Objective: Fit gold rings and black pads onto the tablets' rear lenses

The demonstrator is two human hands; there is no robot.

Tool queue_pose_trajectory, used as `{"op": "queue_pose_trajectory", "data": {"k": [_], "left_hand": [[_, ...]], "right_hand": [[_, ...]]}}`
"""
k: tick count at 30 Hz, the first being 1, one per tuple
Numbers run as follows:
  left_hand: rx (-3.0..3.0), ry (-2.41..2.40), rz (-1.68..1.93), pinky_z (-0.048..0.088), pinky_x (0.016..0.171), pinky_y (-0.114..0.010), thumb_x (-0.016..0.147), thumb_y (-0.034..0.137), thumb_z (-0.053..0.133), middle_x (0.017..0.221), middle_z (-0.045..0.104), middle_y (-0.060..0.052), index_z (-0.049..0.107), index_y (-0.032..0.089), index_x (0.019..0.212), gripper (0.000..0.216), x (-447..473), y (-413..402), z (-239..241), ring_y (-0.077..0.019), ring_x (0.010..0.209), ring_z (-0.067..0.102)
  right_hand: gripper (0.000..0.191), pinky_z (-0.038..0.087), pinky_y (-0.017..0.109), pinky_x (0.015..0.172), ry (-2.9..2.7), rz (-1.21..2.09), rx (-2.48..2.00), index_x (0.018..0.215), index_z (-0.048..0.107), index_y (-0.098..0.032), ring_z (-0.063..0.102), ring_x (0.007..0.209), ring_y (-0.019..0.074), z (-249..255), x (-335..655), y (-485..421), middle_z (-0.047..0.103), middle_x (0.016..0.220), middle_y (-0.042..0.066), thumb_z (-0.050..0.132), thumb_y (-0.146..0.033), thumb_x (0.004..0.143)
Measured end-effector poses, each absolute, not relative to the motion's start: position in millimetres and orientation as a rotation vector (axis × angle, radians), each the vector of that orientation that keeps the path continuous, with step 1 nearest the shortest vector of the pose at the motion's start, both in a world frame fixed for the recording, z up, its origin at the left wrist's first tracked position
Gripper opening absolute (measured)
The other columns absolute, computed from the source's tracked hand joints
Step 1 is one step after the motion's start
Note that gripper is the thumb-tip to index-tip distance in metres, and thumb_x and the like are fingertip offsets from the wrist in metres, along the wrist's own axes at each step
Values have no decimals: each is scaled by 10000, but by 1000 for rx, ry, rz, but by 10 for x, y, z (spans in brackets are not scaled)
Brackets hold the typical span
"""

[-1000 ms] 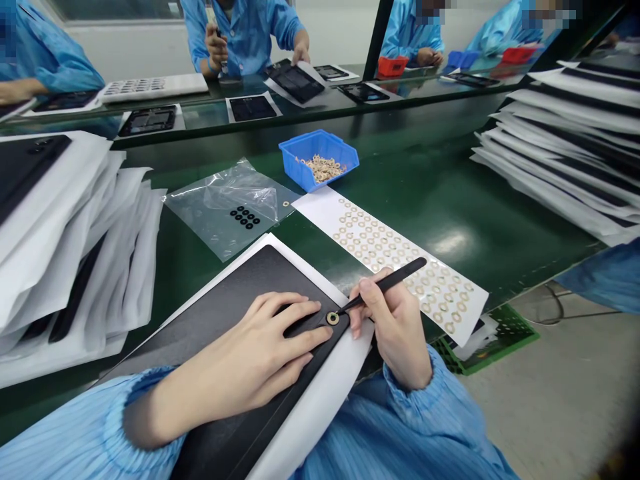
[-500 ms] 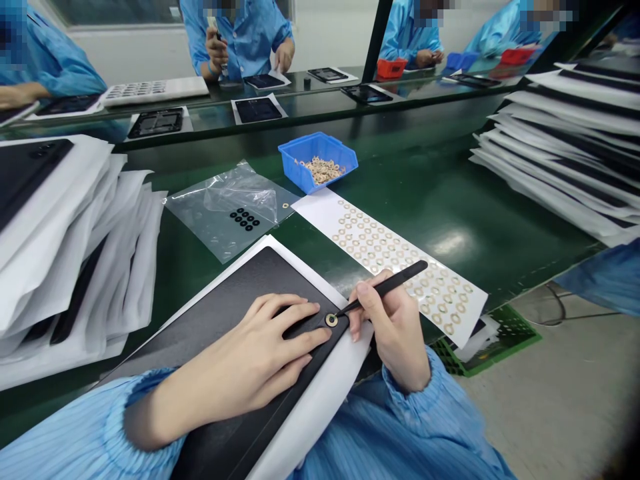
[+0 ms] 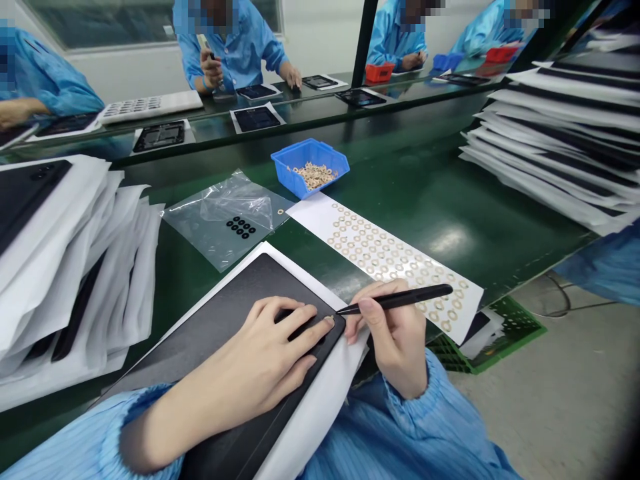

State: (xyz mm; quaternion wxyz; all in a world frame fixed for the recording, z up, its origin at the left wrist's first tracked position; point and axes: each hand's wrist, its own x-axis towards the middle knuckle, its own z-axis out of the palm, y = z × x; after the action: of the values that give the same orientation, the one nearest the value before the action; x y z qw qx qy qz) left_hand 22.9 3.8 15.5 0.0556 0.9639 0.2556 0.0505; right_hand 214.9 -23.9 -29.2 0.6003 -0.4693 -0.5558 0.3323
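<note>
My left hand (image 3: pixel 270 353) lies with fingers spread on a black tablet back cover (image 3: pixel 265 283), which rests on white sheet material at an angle before me. One fingertip presses on a small gold ring (image 3: pixel 331 321) near the cover's corner and hides most of it. In my right hand (image 3: pixel 395 333), pinched between thumb and fingers, are black tweezers (image 3: pixel 417 295). Their tip points left and ends close to that fingertip, at the cover's corner; whether it touches I cannot tell.
Beyond the cover lie a white sheet (image 3: pixel 315 215) of gold rings, a blue bin (image 3: pixel 286 175) of loose rings and a clear bag (image 3: pixel 200 217) with black rings (image 3: pixel 241 228). Stacks of interleaved covers stand left (image 3: pixel 100 267) and right (image 3: pixel 550 147). Co-workers (image 3: pixel 240 53) sit opposite.
My left fingertip has come down over the gold ring, which was in plain view. The tweezers' tip has drawn slightly off the ring and their handle has swung lower and to the right.
</note>
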Motion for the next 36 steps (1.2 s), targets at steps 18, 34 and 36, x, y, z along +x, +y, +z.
{"op": "queue_pose_trajectory", "data": {"k": [18, 34, 36], "left_hand": [[2895, 842, 467, 458, 861, -396, 879, 301, 462, 1189, 556, -81, 476, 212, 1184, 318, 158, 79, -76, -248, 1045, 475], [2787, 820, 295, 383, 945, -391, 920, 230, 398, 1203, 525, -69, 470, 185, 1173, 267, 204, 1, 137, -214, 1049, 435], [2760, 832, 293, 368, 949, -395, 921, 234, 395, 1199, 524, -66, 476, 184, 1166, 263, 211, -2, 155, -210, 1030, 439]], "right_hand": [[126, 446, 224, 416, -1409, 635, -1002, 757, 509, -185, 504, 452, 85, -305, 2127, -181, 487, 691, 4, 527, -274, 845], [200, 438, 246, 615, -1845, 112, -1134, 816, 506, -154, 541, 599, 116, 967, 2576, 801, 561, 681, 15, 521, -343, 880], [211, 451, 243, 686, -1885, 65, -1230, 926, 500, -134, 568, 671, 110, 1004, 2401, 1328, 584, 748, 30, 462, -341, 918]]}}
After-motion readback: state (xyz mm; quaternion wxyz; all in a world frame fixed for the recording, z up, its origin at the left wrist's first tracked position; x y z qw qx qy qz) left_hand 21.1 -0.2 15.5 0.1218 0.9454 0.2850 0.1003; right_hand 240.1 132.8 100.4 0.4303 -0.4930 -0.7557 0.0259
